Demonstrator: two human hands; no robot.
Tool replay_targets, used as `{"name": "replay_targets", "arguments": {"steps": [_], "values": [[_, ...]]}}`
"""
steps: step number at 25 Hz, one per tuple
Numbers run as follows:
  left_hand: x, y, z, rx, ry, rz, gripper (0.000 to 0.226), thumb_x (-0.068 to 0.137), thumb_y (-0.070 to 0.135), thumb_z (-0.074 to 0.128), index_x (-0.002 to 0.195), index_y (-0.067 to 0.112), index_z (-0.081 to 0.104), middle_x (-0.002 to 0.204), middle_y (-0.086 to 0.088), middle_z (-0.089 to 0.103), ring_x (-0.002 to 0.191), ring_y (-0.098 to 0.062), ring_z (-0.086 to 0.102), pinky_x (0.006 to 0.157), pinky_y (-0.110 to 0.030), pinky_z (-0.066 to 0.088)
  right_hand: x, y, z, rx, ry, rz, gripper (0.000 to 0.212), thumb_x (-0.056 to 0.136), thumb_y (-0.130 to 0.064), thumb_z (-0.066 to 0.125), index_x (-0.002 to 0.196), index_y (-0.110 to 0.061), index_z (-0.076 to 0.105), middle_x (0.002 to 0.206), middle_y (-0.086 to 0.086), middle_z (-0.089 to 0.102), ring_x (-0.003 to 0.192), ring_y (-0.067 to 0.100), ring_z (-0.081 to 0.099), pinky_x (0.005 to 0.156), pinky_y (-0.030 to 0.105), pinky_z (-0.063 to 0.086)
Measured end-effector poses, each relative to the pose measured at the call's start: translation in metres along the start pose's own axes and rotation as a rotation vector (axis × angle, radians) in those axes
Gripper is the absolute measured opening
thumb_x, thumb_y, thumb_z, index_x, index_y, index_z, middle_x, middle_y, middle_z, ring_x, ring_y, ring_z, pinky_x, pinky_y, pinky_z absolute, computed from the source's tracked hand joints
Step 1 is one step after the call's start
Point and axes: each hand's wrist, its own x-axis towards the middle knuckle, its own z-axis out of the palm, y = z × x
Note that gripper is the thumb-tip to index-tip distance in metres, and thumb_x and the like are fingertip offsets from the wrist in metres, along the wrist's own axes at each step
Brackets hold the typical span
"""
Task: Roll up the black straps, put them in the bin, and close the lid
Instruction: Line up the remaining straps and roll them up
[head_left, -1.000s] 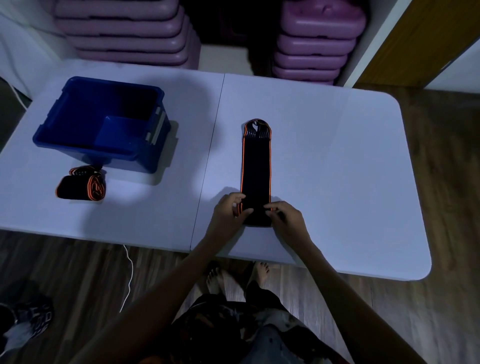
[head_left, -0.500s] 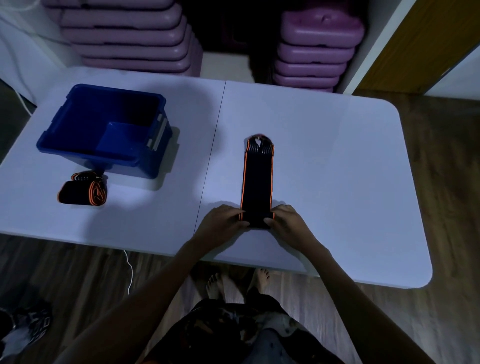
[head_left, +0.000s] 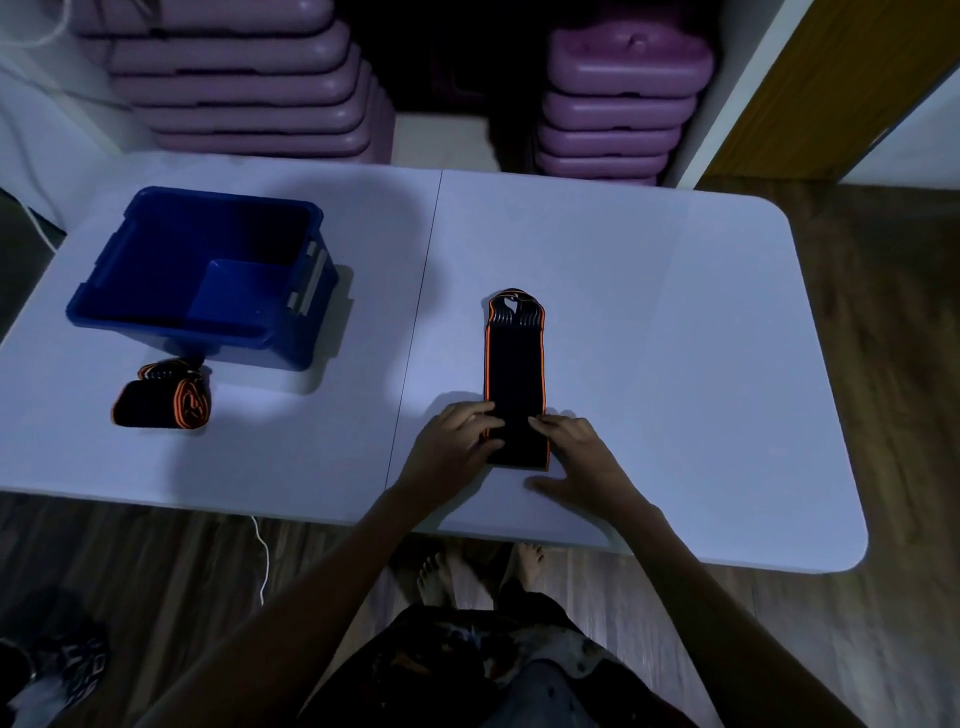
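Note:
A black strap with orange edges lies flat on the white table, running away from me. Its near end is folded over into a short thick roll. My left hand presses on that roll from the left, fingers curled over it. From the right, my right hand touches it with its fingertips, thumb spread on the table. A second strap, rolled up, rests at the left in front of the open blue bin. No lid is visible apart from a blue panel inside the bin.
Stacks of purple plastic steps stand on the floor behind the table. A white cable hangs below the table's front edge. My bare feet are under the table. A wooden door is at the back right.
The strap's flat length has grown shorter as its near end was rolled away from me. Both hands stayed on the roll. The camera view shifted slightly.

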Motion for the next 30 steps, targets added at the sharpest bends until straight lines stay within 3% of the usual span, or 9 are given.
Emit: {"name": "replay_targets", "arguments": {"steps": [2, 5, 9, 13, 17, 20, 22, 26, 30], "values": [[-0.003, -0.004, -0.002, 0.084, -0.159, 0.093, 0.061, 0.077, 0.054, 0.062, 0.121, 0.011, 0.059, 0.131, -0.007, 0.059, 0.120, -0.022, 0.054, 0.098, -0.036, 0.043, 0.001, 0.006, 0.001, 0.002, 0.056, -0.032, 0.058, 0.080, -0.034, 0.069, 0.132, -0.017, 0.054, 0.130, 0.007, 0.058, 0.116, 0.029, 0.052, 0.099, 0.032, 0.042], [0.004, -0.013, -0.007, -0.017, -0.143, 0.106, 0.055, 0.079, 0.046, 0.064, 0.118, 0.008, 0.061, 0.118, -0.011, 0.067, 0.108, -0.026, 0.061, 0.092, -0.036, 0.049, 0.006, -0.001, -0.007, 0.228, 0.056, 0.029, 0.039, 0.087, -0.029, 0.061, 0.122, -0.012, 0.063, 0.117, 0.006, 0.059, 0.108, 0.021, 0.049, 0.092, 0.015, 0.037], [0.024, -0.001, -0.008, -0.453, -0.109, -0.330, 0.033, 0.081, 0.027, 0.071, 0.110, 0.011, 0.065, 0.101, -0.008, 0.071, 0.095, -0.022, 0.065, 0.082, -0.027, 0.050, 0.018, -0.007, -0.017, 0.520, -0.003, 0.266, 0.027, 0.095, -0.027, 0.054, 0.111, -0.008, 0.063, 0.103, 0.011, 0.062, 0.099, 0.023, 0.059, 0.089, 0.032, 0.047], [0.043, -0.001, -0.003, -0.517, 0.035, -0.523, 0.031, 0.076, 0.024, 0.077, 0.099, 0.010, 0.060, 0.084, -0.008, 0.062, 0.076, -0.018, 0.060, 0.067, -0.027, 0.050, 0.036, -0.009, -0.019, 0.469, 0.107, 0.365, 0.025, 0.090, -0.032, 0.059, 0.111, -0.026, 0.048, 0.078, 0.002, 0.065, 0.074, 0.020, 0.064, 0.071, 0.040, 0.051], [0.042, -0.001, 0.005, -0.332, 0.120, -0.266, 0.020, 0.083, 0.027, 0.066, 0.094, 0.011, 0.062, 0.096, -0.007, 0.060, 0.088, -0.014, 0.054, 0.074, -0.027, 0.046, 0.034, -0.006, -0.021, 0.316, 0.141, 0.246, 0.028, 0.089, -0.033, 0.061, 0.117, -0.029, 0.056, 0.101, -0.007, 0.054, 0.082, 0.009, 0.056, 0.075, 0.031, 0.046], [0.021, -0.012, 0.006, -0.062, 0.053, 0.004, 0.048, 0.081, 0.049, 0.059, 0.109, 0.011, 0.066, 0.111, -0.007, 0.067, 0.103, -0.020, 0.061, 0.086, -0.032, 0.050, 0.026, 0.003, -0.027, 0.097, -0.083, 0.142, 0.065, 0.076, -0.041, 0.074, 0.134, -0.033, 0.045, 0.123, -0.011, 0.048, 0.103, 0.010, 0.053, 0.080, 0.030, 0.046], [0.013, -0.025, 0.007, 0.056, 0.037, 0.146, 0.062, 0.072, 0.053, 0.067, 0.116, 0.009, 0.063, 0.116, -0.010, 0.068, 0.106, -0.022, 0.063, 0.087, -0.033, 0.050, 0.024, 0.008, -0.027, 0.031, -0.092, 0.088, 0.065, 0.075, -0.035, 0.074, 0.134, -0.032, 0.046, 0.130, -0.008, 0.049, 0.108, 0.013, 0.052, 0.081, 0.031, 0.049], [0.012, -0.024, 0.000, -0.143, 0.015, 0.009, 0.051, 0.080, 0.047, 0.062, 0.114, 0.010, 0.065, 0.110, -0.011, 0.071, 0.101, -0.022, 0.063, 0.090, -0.025, 0.045, 0.024, 0.005, -0.025, 0.287, -0.036, 0.052, 0.047, 0.082, -0.035, 0.067, 0.126, -0.023, 0.058, 0.125, -0.003, 0.055, 0.112, 0.013, 0.053, 0.093, 0.022, 0.044], [0.013, -0.006, -0.006, -0.391, -0.096, -0.279, 0.046, 0.085, 0.047, 0.045, 0.089, 0.006, 0.064, 0.087, -0.013, 0.066, 0.080, -0.018, 0.056, 0.073, -0.034, 0.044, 0.026, -0.004, -0.030, 0.555, -0.087, 0.207, 0.017, 0.089, -0.022, 0.064, 0.105, -0.017, 0.065, 0.099, 0.010, 0.062, 0.092, 0.025, 0.061, 0.082, 0.033, 0.048]]}}
